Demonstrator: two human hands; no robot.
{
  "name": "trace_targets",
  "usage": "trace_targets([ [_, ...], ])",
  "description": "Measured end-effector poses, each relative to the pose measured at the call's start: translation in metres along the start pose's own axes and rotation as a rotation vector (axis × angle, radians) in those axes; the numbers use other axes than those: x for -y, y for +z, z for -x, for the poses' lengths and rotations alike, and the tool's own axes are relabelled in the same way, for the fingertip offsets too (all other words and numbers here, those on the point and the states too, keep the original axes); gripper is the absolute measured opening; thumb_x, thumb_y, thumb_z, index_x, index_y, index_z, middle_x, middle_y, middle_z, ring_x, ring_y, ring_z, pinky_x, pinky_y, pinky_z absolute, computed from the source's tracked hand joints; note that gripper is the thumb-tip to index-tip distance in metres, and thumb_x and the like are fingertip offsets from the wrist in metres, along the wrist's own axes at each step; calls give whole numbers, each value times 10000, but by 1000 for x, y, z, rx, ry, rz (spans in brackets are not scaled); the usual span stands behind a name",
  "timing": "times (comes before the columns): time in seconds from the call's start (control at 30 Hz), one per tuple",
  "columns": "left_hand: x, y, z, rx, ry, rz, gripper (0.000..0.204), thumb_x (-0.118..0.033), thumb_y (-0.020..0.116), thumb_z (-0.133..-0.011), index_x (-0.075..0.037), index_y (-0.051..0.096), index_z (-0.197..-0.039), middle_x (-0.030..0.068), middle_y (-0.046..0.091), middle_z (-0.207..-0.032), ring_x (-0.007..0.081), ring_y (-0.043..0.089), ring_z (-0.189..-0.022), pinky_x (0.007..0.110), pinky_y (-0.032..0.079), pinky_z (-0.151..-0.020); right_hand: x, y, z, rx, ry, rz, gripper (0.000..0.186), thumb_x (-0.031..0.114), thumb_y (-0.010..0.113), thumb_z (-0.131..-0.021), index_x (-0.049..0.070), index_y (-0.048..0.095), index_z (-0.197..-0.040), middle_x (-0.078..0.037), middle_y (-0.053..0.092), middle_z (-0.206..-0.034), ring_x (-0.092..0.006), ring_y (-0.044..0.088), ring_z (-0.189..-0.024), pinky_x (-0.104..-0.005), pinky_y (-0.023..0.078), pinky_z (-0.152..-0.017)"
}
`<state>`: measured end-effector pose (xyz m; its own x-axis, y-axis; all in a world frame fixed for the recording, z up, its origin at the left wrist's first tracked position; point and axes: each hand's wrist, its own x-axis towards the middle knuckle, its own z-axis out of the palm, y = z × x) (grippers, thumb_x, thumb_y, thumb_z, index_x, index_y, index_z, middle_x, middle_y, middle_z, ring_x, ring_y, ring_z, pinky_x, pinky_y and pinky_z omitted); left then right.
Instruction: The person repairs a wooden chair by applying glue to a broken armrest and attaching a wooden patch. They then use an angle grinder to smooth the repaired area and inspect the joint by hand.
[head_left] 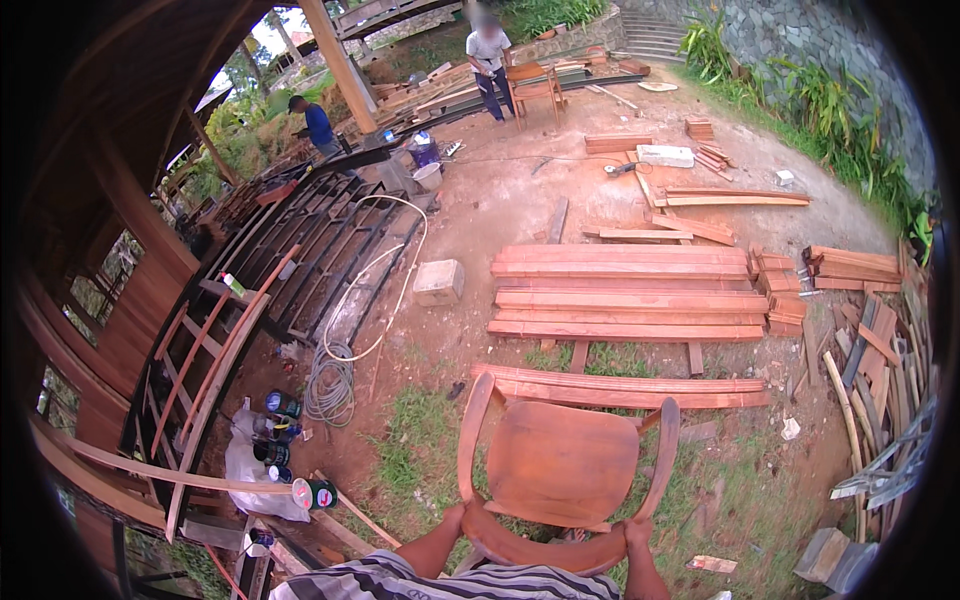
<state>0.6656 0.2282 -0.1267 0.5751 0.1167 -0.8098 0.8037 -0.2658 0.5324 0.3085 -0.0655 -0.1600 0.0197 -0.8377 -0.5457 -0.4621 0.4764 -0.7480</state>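
Note:
A brown wooden armchair (562, 463) is in front of me at the lower middle. Its curved back rail (545, 546) is nearest my body, and its two arms reach away from me on either side of the broad seat. My left hand (457, 518) is closed around the left end of the rail, where it meets the arm. At the right end my right hand (637, 534) grips the frame in the same way. Fingers of both hands are partly hidden by the wood. The chair's legs are mostly out of sight under the seat.
Stacked reddish planks (630, 300) lie just beyond the chair. Paint cans (315, 493), a coiled hose (330, 390) and a black metal frame (320, 235) are at left. One person (490, 65) stands by another chair (536, 88); another person (318, 125) is farther left. Scrap wood (880, 350) lies right.

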Motion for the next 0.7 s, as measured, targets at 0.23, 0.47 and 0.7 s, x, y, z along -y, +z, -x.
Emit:
trace_targets([
  [0.23,13,-22,-43,111,-41,58,398,-219,744,-895,88,650,-1130,189,715,-1057,297,732,-875,457,606,-721,0,14,-1,66,37,-102,498,91,742,-679,-66,566,-1118,-198,680,-897,-326,701,-808,-427,566,-729],
  [0.47,-4,-2,9,249,-95,-22,366,-311,567,-1031,-11,620,-1233,134,722,-1084,271,725,-942,450,600,-844,-28,8,-18,-2,51,35,568,63,728,-674,-103,533,-1182,-211,670,-873,-343,695,-748,-442,569,-669],
  [0.7,4,-10,-17,282,-87,99,369,-281,547,-1021,12,621,-1234,203,704,-1101,341,716,-958,514,581,-859,-29,18,-23,18,-3,-101,512,0,718,-694,-75,516,-1157,-175,647,-838,-289,688,-660,-401,576,-539],
])
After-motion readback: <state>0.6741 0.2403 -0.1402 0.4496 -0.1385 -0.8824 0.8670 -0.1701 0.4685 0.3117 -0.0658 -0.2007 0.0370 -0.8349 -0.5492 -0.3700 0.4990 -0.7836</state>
